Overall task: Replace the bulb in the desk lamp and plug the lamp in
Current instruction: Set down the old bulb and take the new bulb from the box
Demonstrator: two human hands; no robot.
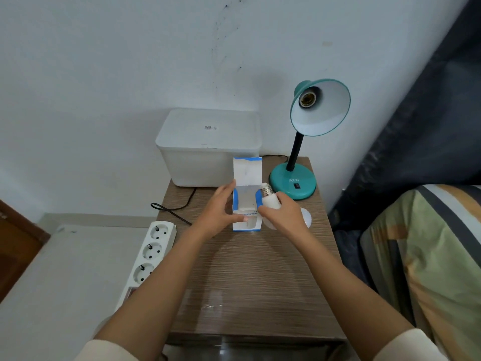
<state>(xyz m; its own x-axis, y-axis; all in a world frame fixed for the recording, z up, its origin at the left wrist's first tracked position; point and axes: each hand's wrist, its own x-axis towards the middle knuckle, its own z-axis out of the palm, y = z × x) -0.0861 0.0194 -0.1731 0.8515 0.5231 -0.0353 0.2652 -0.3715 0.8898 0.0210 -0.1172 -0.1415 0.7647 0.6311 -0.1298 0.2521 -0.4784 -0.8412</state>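
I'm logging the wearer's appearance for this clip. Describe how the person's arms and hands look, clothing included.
Both hands, left hand and right hand, are bare: no gloves, and no rings, watch or bracelets visible. The forearms are uncovered for most of their length. Cream-coloured sleeves, the left sleeve and right sleeve, are pushed back towards the elbows and appear plain, with no visible pattern or markings.

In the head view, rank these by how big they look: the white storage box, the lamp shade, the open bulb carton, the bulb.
1. White storage box, clearly the largest.
2. Lamp shade.
3. Open bulb carton, close to the shade with its flap up, so that order is unsure.
4. Bulb, smallest, partly hidden by the right hand.
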